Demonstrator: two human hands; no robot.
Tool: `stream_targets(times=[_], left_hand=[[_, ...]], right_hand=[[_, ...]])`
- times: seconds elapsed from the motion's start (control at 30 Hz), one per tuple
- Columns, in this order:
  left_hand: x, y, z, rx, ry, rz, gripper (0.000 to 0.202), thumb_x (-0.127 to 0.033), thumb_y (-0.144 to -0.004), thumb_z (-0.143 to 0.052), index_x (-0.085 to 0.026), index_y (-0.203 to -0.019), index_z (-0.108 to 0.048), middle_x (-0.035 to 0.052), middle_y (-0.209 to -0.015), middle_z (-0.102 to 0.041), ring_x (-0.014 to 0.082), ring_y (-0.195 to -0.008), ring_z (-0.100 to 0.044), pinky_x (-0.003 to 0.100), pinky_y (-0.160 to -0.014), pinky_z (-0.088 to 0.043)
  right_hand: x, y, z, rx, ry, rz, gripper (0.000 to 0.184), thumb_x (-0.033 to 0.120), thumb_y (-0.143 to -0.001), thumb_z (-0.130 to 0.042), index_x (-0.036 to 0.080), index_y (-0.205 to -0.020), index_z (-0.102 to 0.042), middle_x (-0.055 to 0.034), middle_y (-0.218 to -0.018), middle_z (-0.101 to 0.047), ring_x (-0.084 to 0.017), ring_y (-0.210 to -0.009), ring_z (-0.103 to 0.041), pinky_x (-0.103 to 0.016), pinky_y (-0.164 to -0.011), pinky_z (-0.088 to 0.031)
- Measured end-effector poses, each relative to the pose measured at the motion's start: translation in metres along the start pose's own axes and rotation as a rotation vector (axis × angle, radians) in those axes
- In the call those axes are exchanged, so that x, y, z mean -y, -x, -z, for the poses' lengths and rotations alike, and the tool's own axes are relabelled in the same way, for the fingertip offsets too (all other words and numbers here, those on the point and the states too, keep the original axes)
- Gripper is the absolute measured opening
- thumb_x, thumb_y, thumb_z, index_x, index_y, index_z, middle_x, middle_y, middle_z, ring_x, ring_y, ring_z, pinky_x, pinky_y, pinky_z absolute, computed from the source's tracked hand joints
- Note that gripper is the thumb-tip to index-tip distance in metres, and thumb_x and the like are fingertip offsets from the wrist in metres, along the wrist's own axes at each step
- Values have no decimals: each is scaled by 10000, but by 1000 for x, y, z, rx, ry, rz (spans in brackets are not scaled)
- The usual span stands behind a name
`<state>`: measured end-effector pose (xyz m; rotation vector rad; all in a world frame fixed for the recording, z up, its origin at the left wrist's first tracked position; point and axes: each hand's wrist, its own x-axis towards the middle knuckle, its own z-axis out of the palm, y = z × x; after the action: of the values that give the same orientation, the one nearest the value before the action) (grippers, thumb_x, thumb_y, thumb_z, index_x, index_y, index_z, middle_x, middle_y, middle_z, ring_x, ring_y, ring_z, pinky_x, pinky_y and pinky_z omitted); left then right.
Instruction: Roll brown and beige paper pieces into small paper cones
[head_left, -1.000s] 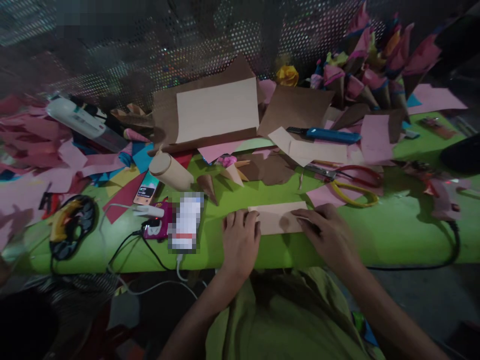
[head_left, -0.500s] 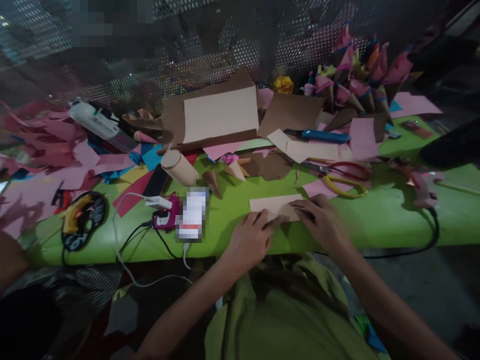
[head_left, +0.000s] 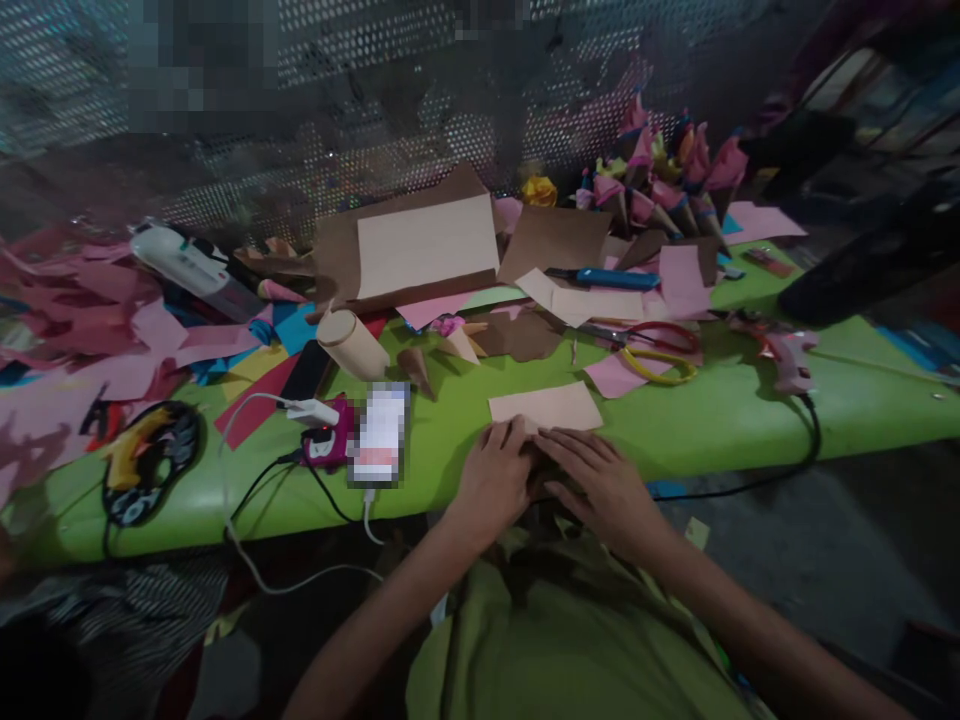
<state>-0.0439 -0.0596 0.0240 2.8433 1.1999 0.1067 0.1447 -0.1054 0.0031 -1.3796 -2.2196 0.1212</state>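
Observation:
A pale tan paper sheet (head_left: 546, 406) lies flat on the green table (head_left: 705, 425) near its front edge. My left hand (head_left: 496, 480) rests at the sheet's near edge, fingers curled down onto it. My right hand (head_left: 596, 485) lies beside the left one, fingers spread flat and overlapping the sheet's near corner. The two hands touch each other. Whether anything is pinched under them is hidden.
Red and yellow scissors (head_left: 660, 350), a blue utility knife (head_left: 611, 279), a glue gun (head_left: 787, 358) with its black cord, a tan paper roll (head_left: 351, 343), a phone (head_left: 379, 440) on cables, brown card (head_left: 420, 245) and paper cones (head_left: 660, 185) crowd the table.
Both hands have drawn back toward the table's front edge and come together. The tan sheet is now mostly uncovered. The camera has shifted, so the scene sits further left.

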Motion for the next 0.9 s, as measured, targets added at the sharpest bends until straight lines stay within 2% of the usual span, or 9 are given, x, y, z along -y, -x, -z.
stream_targets(times=[0.1,0.17,0.27,0.47,0.57,0.67,0.8,0.9], left_hand=[[-1,1,0,-18,-1,14,388,-416,-952,-581,-212,-1279,-625,132,-1436,-515,283,-1265,-491,426,-1037,-475],[-1,2,1,-30,0,22,439,-438,-965,-556,-254,-1363,-575,120,-1443,-519,279,-1275,-497,430,-1042,-469],[0,5,2,-27,5,26,514,-430,-983,-528,-304,-1477,-466,95,-1479,-523,260,-1310,-499,430,-1079,-445],[8,24,1,-5,-22,65,533,-404,-1001,-481,-223,-1501,-446,76,-1563,-484,236,-1432,-435,451,-1151,-394],[13,38,1,-8,-43,112,562,-405,-997,-486,-217,-1523,-418,72,-1551,-500,253,-1433,-442,475,-1139,-403],[15,48,2,-4,-57,156,568,-391,-999,-479,-223,-1536,-398,77,-1533,-521,255,-1424,-457,482,-1128,-404],[15,54,0,-18,-38,182,528,-377,-1008,-461,-229,-1513,-430,79,-1523,-532,257,-1417,-463,479,-1119,-392],[16,49,1,-75,17,194,415,-365,-995,-502,-231,-1382,-568,80,-1456,-600,257,-1359,-515,466,-1093,-410]], right_hand=[[5,11,-6,39,63,-32,579,292,-1003,-479,233,-1562,-342,-76,-1478,-587,-235,-1350,-532,-442,-1109,-378],[0,17,-5,31,123,-65,578,279,-1012,-462,249,-1572,-319,-69,-1490,-575,-228,-1347,-543,-454,-1115,-351],[-9,24,1,-6,196,-117,544,254,-1017,-452,265,-1552,-357,-73,-1462,-601,-237,-1305,-585,-469,-1093,-335],[-15,27,9,-35,204,-139,510,264,-1001,-498,265,-1506,-427,-84,-1424,-634,-256,-1250,-622,-476,-1058,-340],[-14,24,10,-15,176,-149,516,264,-990,-507,294,-1501,-442,-81,-1420,-637,-270,-1229,-623,-482,-1031,-362],[-15,21,11,21,183,-152,471,279,-981,-515,321,-1451,-518,-86,-1390,-650,-294,-1190,-616,-489,-984,-389],[-18,21,9,40,212,-137,427,298,-978,-526,331,-1400,-581,-99,-1335,-662,-305,-1140,-603,-489,-961,-407],[-22,23,5,21,198,-123,427,295,-973,-540,325,-1397,-585,-97,-1331,-653,-298,-1167,-585,-479,-986,-408]])
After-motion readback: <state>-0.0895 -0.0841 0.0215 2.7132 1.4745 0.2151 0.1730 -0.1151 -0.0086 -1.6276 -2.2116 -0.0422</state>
